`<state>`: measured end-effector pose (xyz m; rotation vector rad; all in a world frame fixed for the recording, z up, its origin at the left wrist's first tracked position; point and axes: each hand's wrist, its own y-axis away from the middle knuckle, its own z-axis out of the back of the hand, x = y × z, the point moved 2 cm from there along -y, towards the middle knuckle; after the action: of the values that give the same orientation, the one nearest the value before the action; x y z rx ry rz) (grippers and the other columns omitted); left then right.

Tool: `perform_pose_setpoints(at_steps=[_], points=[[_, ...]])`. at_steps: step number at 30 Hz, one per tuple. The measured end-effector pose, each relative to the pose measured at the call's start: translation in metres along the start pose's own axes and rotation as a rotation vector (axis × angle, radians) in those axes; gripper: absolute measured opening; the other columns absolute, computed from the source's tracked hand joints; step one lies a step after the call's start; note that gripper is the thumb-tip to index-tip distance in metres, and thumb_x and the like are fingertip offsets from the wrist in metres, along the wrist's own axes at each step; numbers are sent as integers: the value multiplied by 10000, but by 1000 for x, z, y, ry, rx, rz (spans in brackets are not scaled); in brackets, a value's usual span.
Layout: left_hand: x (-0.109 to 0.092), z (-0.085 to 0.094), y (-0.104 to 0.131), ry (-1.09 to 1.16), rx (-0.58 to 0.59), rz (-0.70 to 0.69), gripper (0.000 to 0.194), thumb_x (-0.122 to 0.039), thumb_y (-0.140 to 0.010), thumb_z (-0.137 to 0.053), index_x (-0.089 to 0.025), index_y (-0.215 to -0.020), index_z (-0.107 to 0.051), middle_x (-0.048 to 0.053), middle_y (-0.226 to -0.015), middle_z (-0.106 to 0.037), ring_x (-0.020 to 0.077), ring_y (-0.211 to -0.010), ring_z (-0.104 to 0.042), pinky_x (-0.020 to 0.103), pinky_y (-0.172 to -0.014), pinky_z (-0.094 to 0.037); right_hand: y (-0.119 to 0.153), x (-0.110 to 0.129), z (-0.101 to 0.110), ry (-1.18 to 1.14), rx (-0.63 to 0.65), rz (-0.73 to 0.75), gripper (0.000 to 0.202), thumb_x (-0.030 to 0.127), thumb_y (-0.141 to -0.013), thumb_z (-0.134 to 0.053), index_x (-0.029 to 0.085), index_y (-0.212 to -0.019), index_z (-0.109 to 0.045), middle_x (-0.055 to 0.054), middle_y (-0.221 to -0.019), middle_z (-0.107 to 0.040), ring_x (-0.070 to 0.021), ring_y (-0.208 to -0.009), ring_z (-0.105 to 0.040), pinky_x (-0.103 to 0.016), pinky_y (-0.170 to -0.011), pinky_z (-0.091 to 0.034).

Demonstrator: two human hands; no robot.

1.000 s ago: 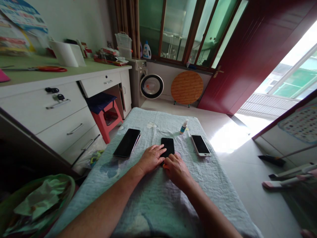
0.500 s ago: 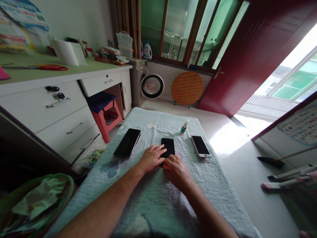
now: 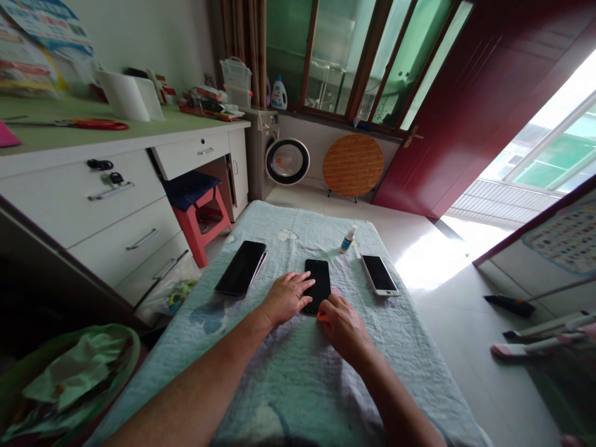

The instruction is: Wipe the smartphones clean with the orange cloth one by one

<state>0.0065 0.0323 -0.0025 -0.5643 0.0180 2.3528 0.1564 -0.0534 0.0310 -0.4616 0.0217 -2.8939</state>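
Note:
A black phone (image 3: 319, 282) lies face up on the pale green cloth (image 3: 298, 372). My left hand (image 3: 287, 297) rests at its left edge, fingers spread, fingertips on the screen. Beside the phone's lower right corner, my right hand (image 3: 343, 323) is closed round a small orange item (image 3: 322, 317), mostly hidden by the fingers. To the left lies a larger dark phone (image 3: 242, 268), with a light edge showing beneath its right side. A white-framed phone (image 3: 379, 274) lies at the right, and a small spray bottle (image 3: 347, 239) stands upright behind it.
A white desk (image 3: 116, 217) with drawers runs along the left, a red stool (image 3: 200, 217) tucked by it. At the lower left is a green basket (image 3: 133, 354). Farther off are a washing machine (image 3: 258, 155) with its door open and a round wooden tabletop (image 3: 354, 164).
My right hand has shifted slightly right with the orange item, from the phone's bottom edge to its lower right corner. My left hand stays on the phone.

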Motion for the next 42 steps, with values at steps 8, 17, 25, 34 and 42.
perform_pose_setpoints(at_steps=[8, 17, 25, 34, 42], points=[[1, -2, 0, 19, -19, 1, 438, -361, -881, -581, -258, -1304, -538, 38, -1449, -451, 259, -1290, -419, 411, -1097, -308, 11, -23, 13, -64, 31, -72, 148, 75, -778, -524, 192, -805, -610, -18, -847, -582, -138, -777, -531, -229, -686, -352], [-2, 0, 1, 22, -28, 23, 567, -319, -868, -599, -189, -1390, -419, 62, -1438, -464, 252, -1297, -411, 380, -1103, -300, -5, -13, 20, -164, -66, 20, 156, 221, -900, -523, 199, -802, -643, -12, -832, -541, -136, -816, -524, -229, -745, -372], [-2, 3, 1, 30, 23, 20, 448, -351, -906, -534, -223, -1335, -498, 53, -1468, -423, 258, -1319, -389, 423, -1111, -288, -40, -14, 6, -54, -60, 56, 142, 213, -897, -549, 196, -818, -666, -22, -840, -549, -144, -836, -511, -250, -807, -383], [-1, 4, 1, 54, -3, 12, 448, -349, -886, -555, -243, -1319, -511, 39, -1453, -444, 259, -1311, -391, 421, -1112, -279, -93, -46, 7, 26, -159, -103, 190, 282, -911, -524, 207, -914, -698, -45, -877, -560, -163, -874, -521, -253, -810, -382], [-1, 5, 2, 46, -22, 58, 481, -360, -871, -580, -181, -1305, -478, 113, -1402, -468, 261, -1302, -419, 399, -1112, -298, -95, -42, 6, 9, -144, -116, 216, 267, -916, -502, 192, -903, -704, -46, -860, -573, -147, -816, -541, -241, -762, -389]])
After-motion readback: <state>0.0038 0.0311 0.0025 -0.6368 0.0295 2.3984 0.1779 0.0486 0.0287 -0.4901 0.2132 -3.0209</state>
